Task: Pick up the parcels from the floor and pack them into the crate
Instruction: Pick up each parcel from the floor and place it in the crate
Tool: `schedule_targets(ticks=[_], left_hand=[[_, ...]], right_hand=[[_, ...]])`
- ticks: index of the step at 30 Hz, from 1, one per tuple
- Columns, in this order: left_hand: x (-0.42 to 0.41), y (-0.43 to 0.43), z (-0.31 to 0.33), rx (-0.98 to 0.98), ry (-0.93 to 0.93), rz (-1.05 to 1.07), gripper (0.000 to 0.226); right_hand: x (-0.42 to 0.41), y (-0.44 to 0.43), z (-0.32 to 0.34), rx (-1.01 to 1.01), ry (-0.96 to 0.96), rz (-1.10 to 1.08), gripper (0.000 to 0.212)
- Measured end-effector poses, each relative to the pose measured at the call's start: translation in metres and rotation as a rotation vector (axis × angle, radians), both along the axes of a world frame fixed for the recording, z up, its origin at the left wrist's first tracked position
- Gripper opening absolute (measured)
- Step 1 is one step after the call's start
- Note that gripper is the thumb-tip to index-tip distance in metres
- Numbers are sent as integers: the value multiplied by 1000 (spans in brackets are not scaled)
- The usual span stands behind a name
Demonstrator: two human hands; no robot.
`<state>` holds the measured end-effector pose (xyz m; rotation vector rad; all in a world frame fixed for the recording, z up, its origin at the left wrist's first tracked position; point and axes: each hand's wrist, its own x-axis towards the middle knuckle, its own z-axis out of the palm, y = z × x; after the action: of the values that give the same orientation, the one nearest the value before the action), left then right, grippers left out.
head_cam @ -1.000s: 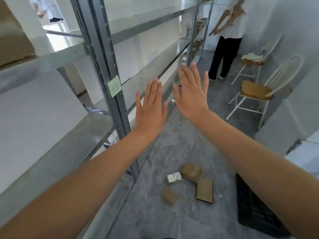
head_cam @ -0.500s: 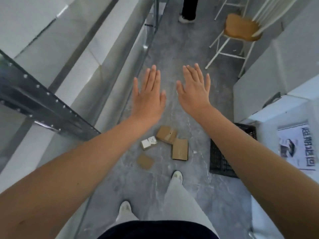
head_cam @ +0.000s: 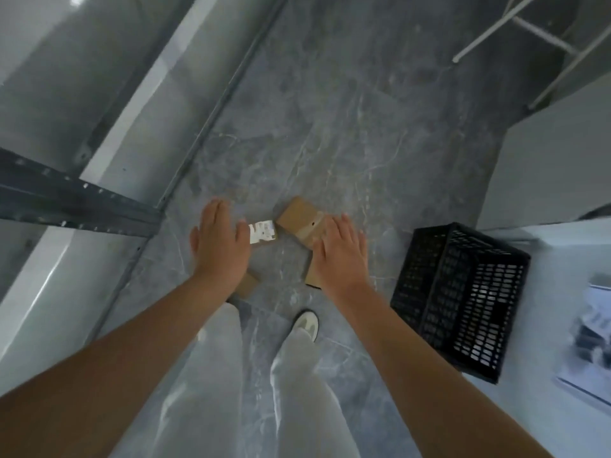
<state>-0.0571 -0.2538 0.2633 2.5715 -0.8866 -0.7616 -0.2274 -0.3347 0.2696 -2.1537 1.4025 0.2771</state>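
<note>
Several small parcels lie on the grey floor in front of my feet. A white-labelled parcel [head_cam: 262, 231] sits between my hands, and a brown taped parcel [head_cam: 300, 217] lies just right of it. My left hand [head_cam: 221, 242] hovers flat and empty, covering most of a brown parcel [head_cam: 247, 285]. My right hand [head_cam: 340, 252] is flat with fingers apart and hides most of another brown parcel [head_cam: 313, 278]. A black plastic crate [head_cam: 459, 292] stands on the floor to the right. I cannot tell whether either hand touches a parcel.
Metal shelving [head_cam: 76, 203] runs along the left side. White chair legs [head_cam: 515, 31] stand at the top right. A white cabinet [head_cam: 555, 166] is on the right behind the crate. My own legs and one shoe [head_cam: 305, 323] are below the parcels.
The view tipped from looking ahead down to the floor. Both hands dropped from chest height to just over the parcels. The crate now shows in full on the right.
</note>
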Motion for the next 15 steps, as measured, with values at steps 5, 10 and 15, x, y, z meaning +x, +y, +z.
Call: schedule_targets(ticks=[5,10,15], left_hand=[[36,21,-141,51,184,156,52],[61,43,-268,192,326,308,38],[80,42,-399,298,385,425,36]], right_hand=[[26,13,-137,332,-148,-69,44],[63,10,-274,529,-137,-270,49],[98,1,-407,516,-79,-270,37]])
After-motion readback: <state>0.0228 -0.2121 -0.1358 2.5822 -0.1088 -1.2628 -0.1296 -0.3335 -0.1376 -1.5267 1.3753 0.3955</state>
